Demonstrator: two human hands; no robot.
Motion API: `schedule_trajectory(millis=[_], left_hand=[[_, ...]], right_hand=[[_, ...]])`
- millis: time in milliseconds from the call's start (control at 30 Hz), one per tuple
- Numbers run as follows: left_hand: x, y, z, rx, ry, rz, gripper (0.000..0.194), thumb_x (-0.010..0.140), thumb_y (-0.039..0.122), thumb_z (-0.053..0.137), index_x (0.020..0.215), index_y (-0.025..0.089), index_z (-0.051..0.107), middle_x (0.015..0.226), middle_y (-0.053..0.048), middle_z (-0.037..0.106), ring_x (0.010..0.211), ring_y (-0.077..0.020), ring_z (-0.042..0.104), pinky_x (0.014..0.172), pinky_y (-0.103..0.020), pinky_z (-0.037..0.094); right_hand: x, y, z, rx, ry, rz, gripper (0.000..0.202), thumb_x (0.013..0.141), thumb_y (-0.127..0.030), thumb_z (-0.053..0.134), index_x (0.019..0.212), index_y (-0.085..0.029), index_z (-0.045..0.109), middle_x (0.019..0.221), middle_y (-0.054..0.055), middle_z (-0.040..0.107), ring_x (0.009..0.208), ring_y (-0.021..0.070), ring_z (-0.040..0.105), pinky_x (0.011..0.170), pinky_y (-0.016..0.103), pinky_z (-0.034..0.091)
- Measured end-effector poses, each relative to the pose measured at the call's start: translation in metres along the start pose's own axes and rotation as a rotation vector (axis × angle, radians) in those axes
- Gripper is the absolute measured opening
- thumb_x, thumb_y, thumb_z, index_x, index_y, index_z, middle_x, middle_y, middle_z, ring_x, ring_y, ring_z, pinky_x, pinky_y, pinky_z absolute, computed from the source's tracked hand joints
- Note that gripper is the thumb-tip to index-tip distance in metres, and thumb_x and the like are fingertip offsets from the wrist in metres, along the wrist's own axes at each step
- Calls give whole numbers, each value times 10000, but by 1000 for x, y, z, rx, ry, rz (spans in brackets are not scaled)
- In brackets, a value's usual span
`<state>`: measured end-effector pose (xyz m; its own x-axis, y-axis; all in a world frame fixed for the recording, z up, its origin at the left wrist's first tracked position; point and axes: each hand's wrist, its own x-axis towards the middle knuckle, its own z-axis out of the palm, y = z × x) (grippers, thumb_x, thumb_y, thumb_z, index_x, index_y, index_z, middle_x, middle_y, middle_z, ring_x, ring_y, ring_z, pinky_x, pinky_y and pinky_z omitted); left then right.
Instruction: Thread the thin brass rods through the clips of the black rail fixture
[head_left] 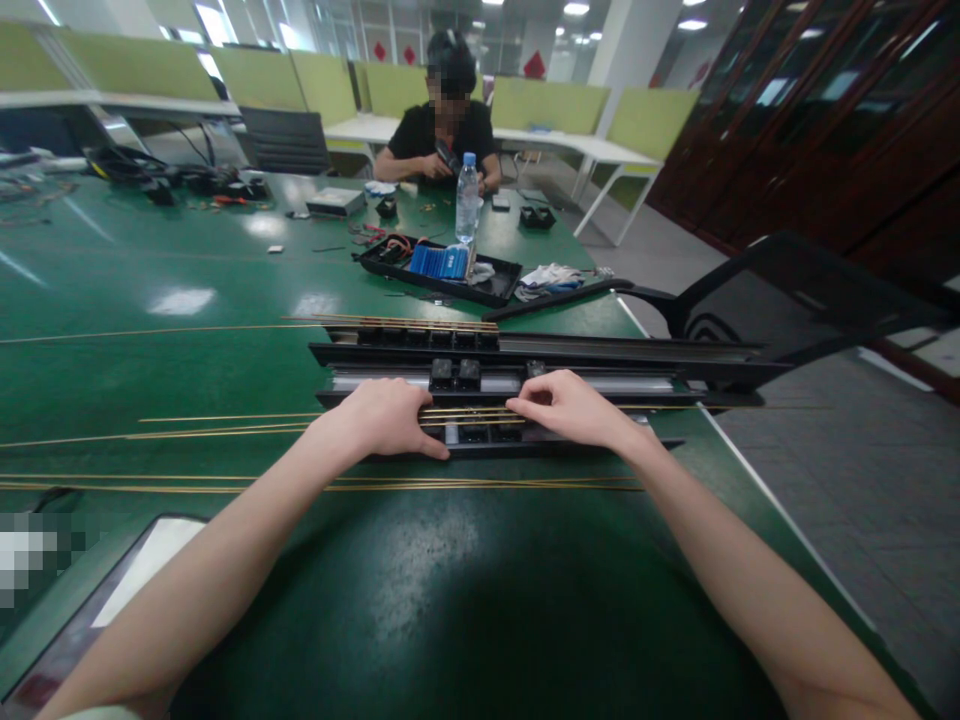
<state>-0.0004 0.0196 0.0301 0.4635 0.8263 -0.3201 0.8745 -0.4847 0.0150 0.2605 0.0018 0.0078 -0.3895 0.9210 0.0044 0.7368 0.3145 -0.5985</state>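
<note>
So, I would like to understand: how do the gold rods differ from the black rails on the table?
The gold rods are very thin, while the black rails are much broader. The rails have small black blocks in them; the rods look plain along their length. Some rods run out of the picture at the left, but the rails' left ends are in view. Both are long and lie roughly left to right.

Both the left hand (382, 415) and the right hand (574, 405) are bare, with slim fingers and narrow wrists. The left forearm (247, 540) and the right forearm (720, 540) are likewise bare, smooth in outline and widening toward the elbow. A pale greenish edge, apparently a sleeve (101, 713), shows at the left arm; its fabric is indistinct.
</note>
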Motion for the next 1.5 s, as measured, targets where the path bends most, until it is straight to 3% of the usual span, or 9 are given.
schedule_trajectory(millis=[733, 1100, 1500], left_hand=[[0, -1, 1, 8, 12, 1, 735, 588, 826, 548, 968, 217, 705, 946, -116, 733, 821, -286, 676, 700, -352, 496], [-1, 1, -2, -6, -24, -39, 747, 573, 810, 582, 1024, 228, 705, 1009, -118, 732, 896, -294, 676, 769, -353, 495], [0, -1, 0, 4, -22, -30, 785, 569, 838, 545, 1024, 218, 702, 1009, -125, 729, 879, -294, 676, 745, -351, 495]], right_hand=[[0, 2, -3, -15, 9, 4, 380, 872, -481, 534, 683, -176, 656, 662, 19, 655, 620, 143, 535, 607, 268, 336], [-2, 0, -6, -19, 25, 29, 403, 865, -509, 534, 680, -174, 662, 667, 20, 650, 622, 144, 529, 598, 270, 331], [0, 5, -6, -17, 24, 27, 403, 867, -510, 530, 682, -176, 659, 653, 12, 643, 617, 143, 527, 600, 274, 321]])
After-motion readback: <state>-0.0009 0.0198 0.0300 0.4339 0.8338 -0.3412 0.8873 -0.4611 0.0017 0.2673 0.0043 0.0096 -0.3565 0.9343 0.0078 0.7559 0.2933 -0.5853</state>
